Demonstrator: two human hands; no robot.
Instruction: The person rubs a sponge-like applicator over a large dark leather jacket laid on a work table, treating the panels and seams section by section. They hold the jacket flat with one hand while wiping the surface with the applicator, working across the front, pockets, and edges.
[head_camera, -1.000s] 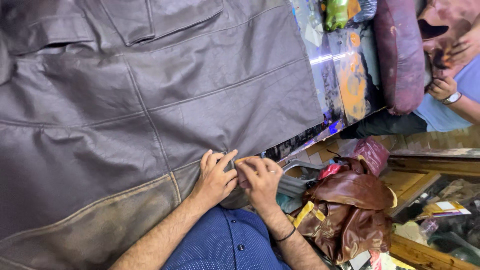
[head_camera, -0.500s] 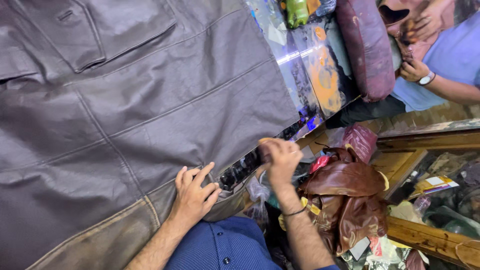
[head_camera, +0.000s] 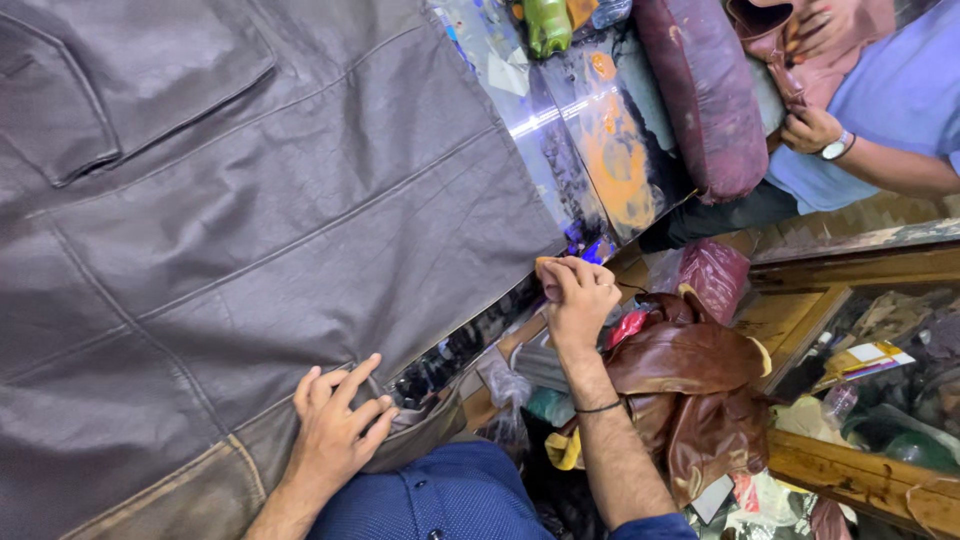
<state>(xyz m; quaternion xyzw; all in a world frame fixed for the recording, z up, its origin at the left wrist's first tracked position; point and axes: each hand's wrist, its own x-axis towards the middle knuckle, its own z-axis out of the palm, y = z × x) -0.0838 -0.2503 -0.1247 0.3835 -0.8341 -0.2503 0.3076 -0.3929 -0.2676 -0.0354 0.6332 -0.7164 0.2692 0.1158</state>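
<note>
A large dark grey-brown leather jacket lies spread over a glass-topped counter. My left hand rests flat on the jacket's lower hem, fingers spread, pinning the leather near a seam. My right hand is off the jacket at the counter's edge, fingers closed around a small yellowish sponge or cloth. A black band circles my right wrist.
A brown leather jacket is heaped below the counter among bags and clutter. A maroon leather piece lies on the counter's far side, where another person's hand with a wristwatch holds reddish leather. A green bottle stands at the back.
My right hand left the jacket hem and moved right to the counter's edge. My left hand slid left along the hem. The view shifted.
</note>
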